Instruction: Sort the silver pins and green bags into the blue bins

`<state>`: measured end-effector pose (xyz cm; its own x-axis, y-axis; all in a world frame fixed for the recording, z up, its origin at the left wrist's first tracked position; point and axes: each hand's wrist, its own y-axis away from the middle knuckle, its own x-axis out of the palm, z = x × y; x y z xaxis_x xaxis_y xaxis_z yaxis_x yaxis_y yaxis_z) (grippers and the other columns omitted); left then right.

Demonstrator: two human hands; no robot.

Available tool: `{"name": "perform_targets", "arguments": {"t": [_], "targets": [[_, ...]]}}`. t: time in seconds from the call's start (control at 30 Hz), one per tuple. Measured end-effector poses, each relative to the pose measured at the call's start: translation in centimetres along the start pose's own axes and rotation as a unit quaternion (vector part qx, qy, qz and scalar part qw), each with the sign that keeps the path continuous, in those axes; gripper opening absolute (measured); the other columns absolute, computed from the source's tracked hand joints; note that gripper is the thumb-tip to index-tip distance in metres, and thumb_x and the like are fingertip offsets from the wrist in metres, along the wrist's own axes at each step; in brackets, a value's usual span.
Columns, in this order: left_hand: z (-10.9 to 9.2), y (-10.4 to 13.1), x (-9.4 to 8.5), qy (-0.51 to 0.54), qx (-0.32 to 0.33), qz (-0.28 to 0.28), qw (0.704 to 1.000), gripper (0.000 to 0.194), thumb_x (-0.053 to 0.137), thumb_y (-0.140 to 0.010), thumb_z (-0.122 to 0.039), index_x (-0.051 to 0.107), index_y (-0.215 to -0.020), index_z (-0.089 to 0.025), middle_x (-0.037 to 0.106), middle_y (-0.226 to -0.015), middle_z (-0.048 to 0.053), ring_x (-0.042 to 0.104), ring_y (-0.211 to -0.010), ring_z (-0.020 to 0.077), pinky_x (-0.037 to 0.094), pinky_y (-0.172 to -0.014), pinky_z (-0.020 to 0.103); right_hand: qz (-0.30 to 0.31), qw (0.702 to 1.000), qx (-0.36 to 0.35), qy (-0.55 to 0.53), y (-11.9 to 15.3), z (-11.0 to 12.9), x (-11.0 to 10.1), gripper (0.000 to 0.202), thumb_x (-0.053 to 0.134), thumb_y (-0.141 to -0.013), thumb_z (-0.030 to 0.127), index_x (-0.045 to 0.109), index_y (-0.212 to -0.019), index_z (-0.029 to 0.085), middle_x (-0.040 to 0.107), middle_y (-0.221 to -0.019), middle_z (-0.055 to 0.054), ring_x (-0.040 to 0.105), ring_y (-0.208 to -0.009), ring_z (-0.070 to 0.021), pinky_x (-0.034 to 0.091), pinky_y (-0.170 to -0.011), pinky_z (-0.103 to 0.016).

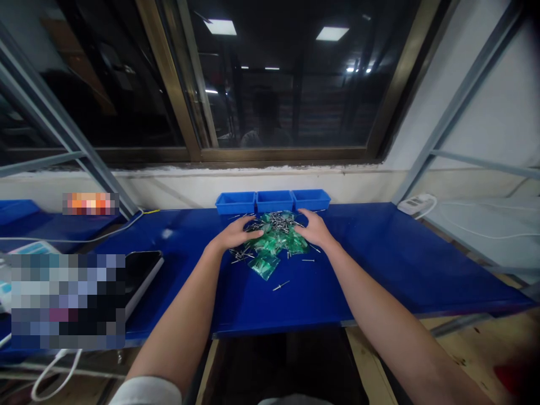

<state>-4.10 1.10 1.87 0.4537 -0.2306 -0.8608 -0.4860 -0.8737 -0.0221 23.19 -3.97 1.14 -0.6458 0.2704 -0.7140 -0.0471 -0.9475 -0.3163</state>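
Note:
A pile of silver blind rivets [282, 220] mixed with small green plastic packets [270, 243] lies on the blue tabletop [247, 306]. My left hand [237, 233] rests at the pile's left side, its thumb pointing inward over the packets and its fingers apart. On the opposite side, my right hand [314, 228] is spread, with the thumb at the pile's edge. Neither hand appears to grip anything; some fingertips are hidden among the rivets. One packet [264, 265] sticks out at the front, and a loose rivet [280, 286] lies nearer to me.
Three blue bins [274, 201] stand in a row behind the pile, below the window. At the left are a dark, phone-like device [145, 267] and blurred-out items. A white power strip [417, 203] sits at the back right corner. Metal frame posts rise on both sides.

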Motion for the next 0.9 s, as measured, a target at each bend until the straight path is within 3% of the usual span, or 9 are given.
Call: {"name": "perform_targets", "arguments": {"t": [0.13, 0.23, 0.3, 0.4, 0.5, 0.67, 0.8, 0.9], "targets": [[-0.8, -0.8, -0.7, -0.008, 0.007, 0.005, 1.000, 0.074, 0.049, -0.068, -0.064, 0.043, -0.130, -0.023, 0.041, -0.137, 0.005, 0.037, -0.126, 0.0268, 0.030, -0.103, 0.039, 0.160, 0.984, -0.055, 0.063, -2.0, 1.0, -0.1, 0.089, 0.069, -0.057, 0.039, 0.034, -0.136, 0.019, 0.033, -0.141, -0.011, 0.028, -0.130, -0.0304, 0.028, -0.104, -0.043], [-2.4, -1.2, -0.9, -0.042, 0.023, 0.074, 0.996, 0.088, 0.056, -0.060, -0.065, 0.035, -0.135, -0.023, 0.034, -0.142, 0.006, 0.032, -0.128, 0.0288, 0.029, -0.104, 0.040, 0.291, 0.950, -0.027, 0.110, -3.9, 2.0, 0.7, 0.104, 0.075, -0.048, 0.039, 0.026, -0.139, 0.029, 0.026, -0.144, -0.009, 0.020, -0.131, -0.0368, 0.030, -0.099, -0.052], [-3.4, -1.3, -0.5, -0.075, 0.018, 0.112, 0.991, 0.102, 0.061, -0.053, -0.065, 0.026, -0.139, -0.024, 0.023, -0.146, 0.008, 0.021, -0.132, 0.0325, 0.025, -0.105, 0.046, 0.331, 0.933, -0.011, 0.143, -4.6, 2.3, 1.7, 0.108, 0.077, -0.044, 0.039, 0.025, -0.138, 0.032, 0.025, -0.144, -0.010, 0.020, -0.130, -0.0399, 0.032, -0.095, -0.055], [-4.0, -1.3, 1.0, -0.113, 0.012, 0.146, 0.983, 0.113, 0.061, -0.048, -0.068, 0.014, -0.142, -0.026, 0.005, -0.149, 0.009, 0.004, -0.135, 0.0361, 0.016, -0.105, 0.054, 0.288, 0.942, -0.041, 0.167, -4.7, 2.2, 3.2, 0.096, 0.075, -0.048, 0.041, 0.034, -0.134, 0.032, 0.032, -0.138, -0.011, 0.026, -0.126, -0.0393, 0.033, -0.094, -0.052], [-3.8, -1.2, 2.7, -0.127, 0.029, 0.106, 0.986, 0.119, 0.059, -0.046, -0.074, 0.010, -0.143, -0.023, 0.001, -0.149, 0.011, 0.000, -0.135, 0.0360, 0.010, -0.106, 0.055, 0.222, 0.959, -0.097, 0.147, -3.9, 1.8, 4.0, 0.075, 0.069, -0.057, 0.037, 0.044, -0.127, 0.027, 0.043, -0.125, -0.011, 0.043, -0.114, -0.0314, 0.039, -0.089, -0.041], [-3.5, -1.2, 4.4, -0.126, 0.064, 0.011, 0.990, 0.115, 0.054, -0.046, -0.080, 0.024, -0.139, -0.019, 0.023, -0.145, 0.014, 0.017, -0.133, 0.0352, 0.018, -0.105, 0.051, 0.156, 0.971, -0.132, 0.125, -3.3, 1.2, 4.1, 0.054, 0.069, -0.057, 0.033, 0.057, -0.109, 0.023, 0.055, -0.099, -0.006, 0.054, -0.085, -0.0217, 0.042, -0.073, -0.030], [-3.9, -1.4, 5.1, -0.123, 0.066, -0.066, 0.988, 0.109, 0.054, -0.049, -0.079, 0.031, -0.135, -0.016, 0.037, -0.137, 0.015, 0.031, -0.127, 0.0340, 0.028, -0.101, 0.046, 0.100, 0.980, -0.144, 0.096, -3.1, 1.1, 4.3, 0.027, 0.062, -0.062, 0.021, 0.062, -0.088, 0.020, 0.058, -0.084, -0.003, 0.055, -0.079, -0.0186, 0.041, -0.072, -0.028], [-4.1, -1.6, 5.4, -0.122, 0.074, -0.086, 0.986, 0.098, 0.054, -0.055, -0.075, 0.037, -0.131, -0.016, 0.044, -0.132, 0.014, 0.037, -0.123, 0.0328, 0.031, -0.100, 0.043, 0.064, 0.980, -0.173, 0.070, -2.8, 1.7, 4.2, 0.026, 0.054, -0.063, 0.010, 0.063, -0.087, 0.019, 0.058, -0.085, -0.004, 0.055, -0.081, -0.0175, 0.041, -0.076, -0.027]]}}
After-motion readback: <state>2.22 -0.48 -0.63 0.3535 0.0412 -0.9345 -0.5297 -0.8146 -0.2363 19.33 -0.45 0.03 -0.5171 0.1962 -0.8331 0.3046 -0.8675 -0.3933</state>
